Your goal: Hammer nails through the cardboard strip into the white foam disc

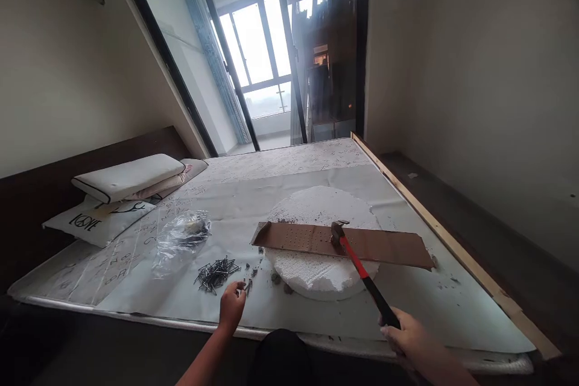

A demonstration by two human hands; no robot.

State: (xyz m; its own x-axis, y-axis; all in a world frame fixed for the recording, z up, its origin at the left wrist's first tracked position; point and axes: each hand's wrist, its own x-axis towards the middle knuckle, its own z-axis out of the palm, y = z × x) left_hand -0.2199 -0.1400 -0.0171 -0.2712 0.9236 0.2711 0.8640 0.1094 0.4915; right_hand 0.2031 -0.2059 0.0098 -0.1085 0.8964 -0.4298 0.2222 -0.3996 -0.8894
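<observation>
My right hand [404, 335] grips the black lower handle of a claw hammer [364, 274] with a red upper shaft. The hammer's head rests over a long brown cardboard strip [384, 245] dotted with rows of small holes. Beneath the strip is a round white foam disc [312, 271] with a crumbled edge. My left hand [233, 301] has its fingers drawn together beside the pile of nails [216, 273]. A few loose nails [248, 285] are at its fingertips; whether the fingers pinch one is too small to tell.
A crumpled clear plastic bag [183, 232] lies left of the nails. Pillows [131, 176] are stacked by the headboard [27, 205]. A pale sheet [235, 202] covers part of the mattress, with a wooden rail [434, 223] along its right side. Dark crumbs lie around the disc.
</observation>
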